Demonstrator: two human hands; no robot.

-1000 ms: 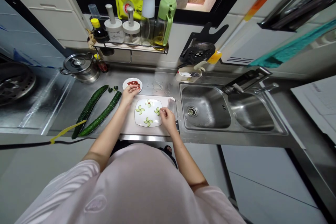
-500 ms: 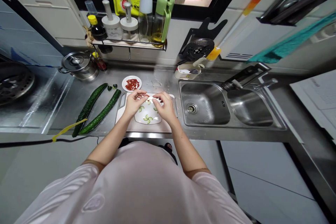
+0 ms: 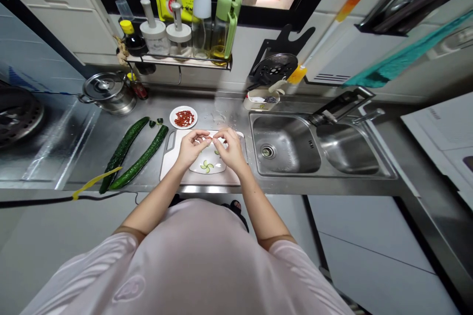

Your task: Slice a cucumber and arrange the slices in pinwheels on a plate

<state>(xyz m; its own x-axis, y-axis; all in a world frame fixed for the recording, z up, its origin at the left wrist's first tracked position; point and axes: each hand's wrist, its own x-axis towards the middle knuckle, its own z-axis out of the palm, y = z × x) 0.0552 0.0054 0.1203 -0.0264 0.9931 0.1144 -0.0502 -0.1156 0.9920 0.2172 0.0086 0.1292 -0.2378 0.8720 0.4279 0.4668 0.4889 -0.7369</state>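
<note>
Both hands meet over a white plate (image 3: 197,168) that lies on a pale cutting board (image 3: 170,158). My left hand (image 3: 192,147) is closed in a pinch, its fingertips beside those of my right hand (image 3: 228,148), which pinches too. Between the fingertips shows a speck of red, which looks like a goji berry (image 3: 211,139). Cucumber slices (image 3: 207,166) form a small pinwheel on the plate's near part; my hands hide much of its far part. Behind my left hand, a small white dish (image 3: 172,120) holds many red goji berries (image 3: 184,118).
Two whole cucumbers (image 3: 124,147) lie left of the board, with small cut ends (image 3: 152,123) behind them. A lidded steel pot (image 3: 107,92) stands farther back. On the right is a double sink (image 3: 288,145). Bottles and jars (image 3: 180,42) line a wall shelf.
My hands have drawn closer together over the plate, the fingertips now nearly touching. The left hand covers slices that were visible before. The whole view has shifted slightly.
</note>
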